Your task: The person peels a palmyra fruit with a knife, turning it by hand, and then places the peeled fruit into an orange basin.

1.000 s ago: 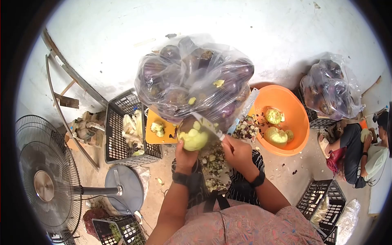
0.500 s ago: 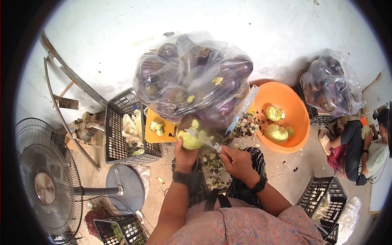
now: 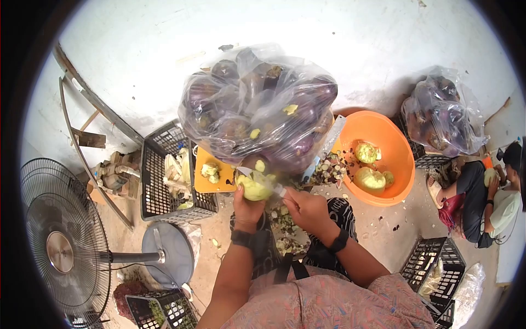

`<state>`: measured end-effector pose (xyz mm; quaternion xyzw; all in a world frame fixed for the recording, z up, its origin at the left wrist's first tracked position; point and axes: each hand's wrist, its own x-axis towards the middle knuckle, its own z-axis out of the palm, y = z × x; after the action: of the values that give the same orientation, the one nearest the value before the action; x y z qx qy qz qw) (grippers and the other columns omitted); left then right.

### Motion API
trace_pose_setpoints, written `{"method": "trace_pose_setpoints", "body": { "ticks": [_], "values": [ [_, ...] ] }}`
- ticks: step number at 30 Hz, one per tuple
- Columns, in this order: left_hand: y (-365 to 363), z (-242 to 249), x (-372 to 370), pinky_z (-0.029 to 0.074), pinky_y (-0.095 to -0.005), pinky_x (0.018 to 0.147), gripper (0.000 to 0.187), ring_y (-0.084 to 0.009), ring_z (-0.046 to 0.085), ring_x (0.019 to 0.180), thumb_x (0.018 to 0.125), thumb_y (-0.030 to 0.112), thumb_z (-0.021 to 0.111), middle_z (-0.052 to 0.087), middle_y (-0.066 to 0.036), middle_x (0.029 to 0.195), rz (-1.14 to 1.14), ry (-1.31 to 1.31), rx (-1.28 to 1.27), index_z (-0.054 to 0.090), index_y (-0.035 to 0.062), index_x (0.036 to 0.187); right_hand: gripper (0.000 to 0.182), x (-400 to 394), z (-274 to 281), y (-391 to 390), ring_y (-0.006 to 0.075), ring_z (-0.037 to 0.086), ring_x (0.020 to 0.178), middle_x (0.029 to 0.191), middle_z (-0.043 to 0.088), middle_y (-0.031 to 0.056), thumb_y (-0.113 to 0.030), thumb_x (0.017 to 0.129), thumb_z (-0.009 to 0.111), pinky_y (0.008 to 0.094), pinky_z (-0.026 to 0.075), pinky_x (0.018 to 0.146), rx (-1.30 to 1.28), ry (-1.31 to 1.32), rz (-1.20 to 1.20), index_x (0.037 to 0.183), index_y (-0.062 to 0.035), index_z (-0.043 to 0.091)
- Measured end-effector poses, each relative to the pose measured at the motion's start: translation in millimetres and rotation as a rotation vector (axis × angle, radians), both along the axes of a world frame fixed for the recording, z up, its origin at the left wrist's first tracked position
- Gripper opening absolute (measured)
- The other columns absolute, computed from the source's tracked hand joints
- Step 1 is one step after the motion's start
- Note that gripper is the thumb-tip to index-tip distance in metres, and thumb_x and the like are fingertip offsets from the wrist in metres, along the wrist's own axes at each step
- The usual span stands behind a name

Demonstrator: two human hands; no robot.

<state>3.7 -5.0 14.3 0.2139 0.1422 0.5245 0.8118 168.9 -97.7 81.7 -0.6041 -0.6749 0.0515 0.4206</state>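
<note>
My left hand (image 3: 248, 211) is wrapped round the underside of a large, pale green, peeled eggplant (image 3: 255, 193), which is held in front of the big bag. My right hand (image 3: 310, 213) grips a knife (image 3: 279, 190) by its handle, and the blade lies against the upper part of the eggplant. Just beyond, a clear plastic bag (image 3: 255, 112) bulges with dark purple eggplants, a few pale scraps stuck on it. Peelings (image 3: 287, 233) cover the floor between my knees. The blade is partly blurred.
To the right stands an orange basin (image 3: 397, 159) with several peeled eggplants. A black crate (image 3: 156, 189) and a yellow board (image 3: 205, 183) are on the left, beside a standing fan (image 3: 66, 247). Another eggplant bag (image 3: 441, 118) is at the right; a person (image 3: 496, 205) sits near it.
My right hand has shifted left with the knife, bringing the blade farther across the eggplant. My left hand and the eggplant stay nearly in place.
</note>
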Motion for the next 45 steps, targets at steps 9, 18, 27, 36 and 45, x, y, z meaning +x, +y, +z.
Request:
{"method": "trace_pose_setpoints", "body": {
  "ticks": [9, 18, 27, 36, 45],
  "values": [
    [1, -6, 0, 0.043, -0.0532, 0.099, 0.062, -0.0328, 0.049, 0.124, 0.089, 0.043, 0.056, 0.049, -0.011, 0.137, 0.038, 0.060, 0.024, 0.040, 0.0107, 0.139, 0.025, 4, -9, -1, 0.0304, 0.061, 0.058, 0.069, 0.061, 0.0093, -0.025, 0.086, 0.064, 0.0419, 0.047, 0.051, 0.046, -0.062, -0.020, 0.107, -0.0125, 0.064],
    [1, -9, 0, 0.039, -0.0489, 0.105, 0.058, -0.0309, 0.048, 0.126, 0.090, 0.033, 0.057, 0.049, -0.012, 0.136, 0.004, -0.068, -0.022, 0.040, 0.0090, 0.139, 0.026, 12, -13, -16, 0.0294, 0.059, 0.054, 0.067, 0.060, 0.0081, -0.024, 0.085, 0.066, 0.0402, 0.046, 0.048, 0.018, -0.045, -0.067, 0.108, -0.0131, 0.064],
    [0, -6, 0, 0.043, -0.0530, 0.099, 0.062, -0.0328, 0.050, 0.123, 0.089, 0.045, 0.056, 0.051, -0.013, 0.135, 0.033, 0.056, -0.007, 0.041, 0.0092, 0.138, 0.022, 1, -4, 5, 0.0304, 0.059, 0.055, 0.067, 0.060, 0.0088, -0.025, 0.086, 0.064, 0.0418, 0.046, 0.049, 0.051, -0.047, -0.059, 0.105, -0.0135, 0.063],
    [1, -9, -1, 0.042, -0.0526, 0.101, 0.062, -0.0326, 0.050, 0.123, 0.088, 0.044, 0.056, 0.051, -0.012, 0.135, 0.052, 0.058, -0.040, 0.041, 0.0093, 0.138, 0.024, 5, -4, -10, 0.0308, 0.060, 0.056, 0.071, 0.063, 0.0096, -0.026, 0.086, 0.064, 0.0423, 0.046, 0.050, 0.031, -0.064, -0.040, 0.106, -0.0124, 0.063],
    [0, -6, 0, 0.042, -0.0471, 0.102, 0.060, -0.0302, 0.051, 0.122, 0.086, 0.033, 0.061, 0.052, -0.011, 0.133, 0.014, -0.019, -0.055, 0.042, 0.0078, 0.137, 0.018, 9, -3, -6, 0.0304, 0.062, 0.060, 0.069, 0.062, 0.0106, -0.025, 0.088, 0.062, 0.0423, 0.046, 0.051, -0.037, -0.050, -0.020, 0.101, -0.0133, 0.062]
  ]
}}
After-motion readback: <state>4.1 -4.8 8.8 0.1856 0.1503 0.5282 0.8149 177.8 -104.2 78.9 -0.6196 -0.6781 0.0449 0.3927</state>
